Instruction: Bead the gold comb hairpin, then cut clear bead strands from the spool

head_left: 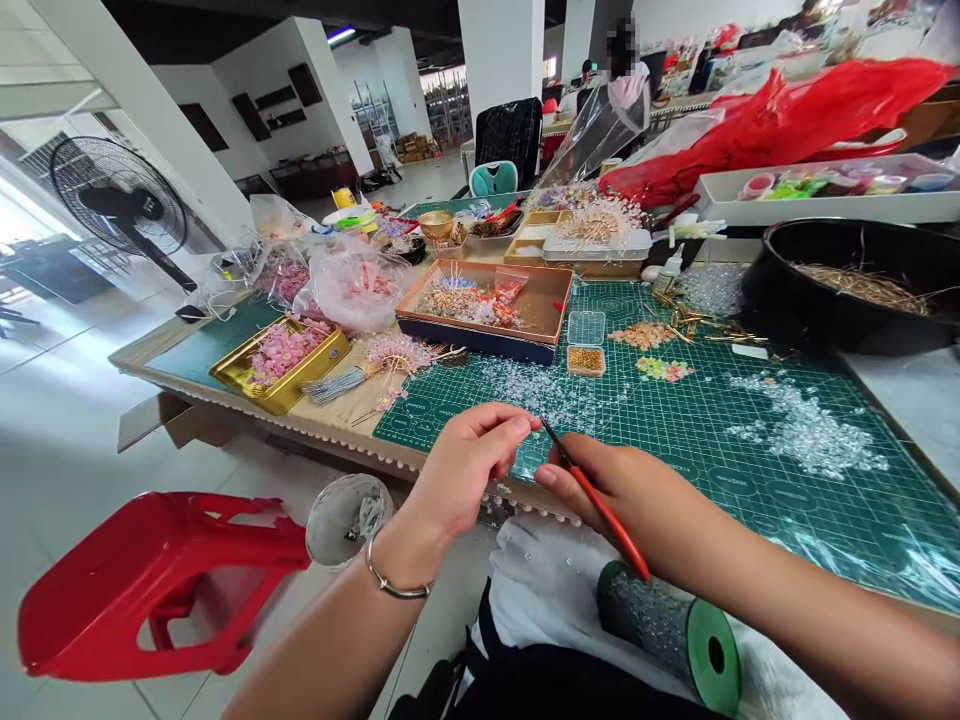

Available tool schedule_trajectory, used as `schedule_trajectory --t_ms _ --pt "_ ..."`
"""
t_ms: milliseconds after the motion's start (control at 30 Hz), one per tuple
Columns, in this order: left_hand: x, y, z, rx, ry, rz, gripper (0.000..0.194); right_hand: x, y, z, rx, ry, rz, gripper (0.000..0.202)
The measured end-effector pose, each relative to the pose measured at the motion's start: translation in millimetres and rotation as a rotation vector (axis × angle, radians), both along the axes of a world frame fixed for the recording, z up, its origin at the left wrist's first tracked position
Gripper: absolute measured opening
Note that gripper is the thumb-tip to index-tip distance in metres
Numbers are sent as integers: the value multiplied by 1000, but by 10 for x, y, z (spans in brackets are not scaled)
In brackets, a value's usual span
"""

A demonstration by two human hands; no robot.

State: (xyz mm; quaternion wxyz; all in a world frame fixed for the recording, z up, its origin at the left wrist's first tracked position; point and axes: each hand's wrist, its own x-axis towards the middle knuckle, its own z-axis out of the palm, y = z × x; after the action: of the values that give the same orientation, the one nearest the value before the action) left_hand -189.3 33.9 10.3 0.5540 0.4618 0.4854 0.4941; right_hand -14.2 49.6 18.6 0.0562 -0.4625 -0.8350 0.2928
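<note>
My right hand [611, 480] is wrapped round a pair of pliers [611, 525] with red handles and thin dark jaws. The jaws point up and left, reaching the fingertips of my left hand [480, 450]. Thumb and forefinger of that hand are pinched together at the jaw tips; whatever lies between them is too small to make out. Both hands hover over the near edge of a green cutting mat [465, 390]. Just beyond them clear beads [536, 390] lie scattered, with a small clear box of gold beads [586, 360] behind.
Farther back stands an orange-brown box [487, 300] of ornaments. A gold tin [281, 365] of pink flowers is at left, a black bowl [862, 280] at right. Below are a spool [667, 635] on my lap, a white bucket [349, 520] and a red stool [165, 590].
</note>
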Motion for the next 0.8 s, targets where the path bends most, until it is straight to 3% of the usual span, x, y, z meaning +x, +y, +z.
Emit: schedule_trajectory --t_ms 200,367,633,800 --pt "-9 69 -69 -5 26 6 17 -39 73 -44 164 -126 0 40" --pt "-26 119 -88 26 198 15 19 -100 88 -30 331 -262 1 37" --pt "-44 224 -83 92 302 36 22 -182 177 4 440 -344 -25 42" --pt "-78 398 -176 107 300 76 23 -214 392 -27 450 -309 -28 43"
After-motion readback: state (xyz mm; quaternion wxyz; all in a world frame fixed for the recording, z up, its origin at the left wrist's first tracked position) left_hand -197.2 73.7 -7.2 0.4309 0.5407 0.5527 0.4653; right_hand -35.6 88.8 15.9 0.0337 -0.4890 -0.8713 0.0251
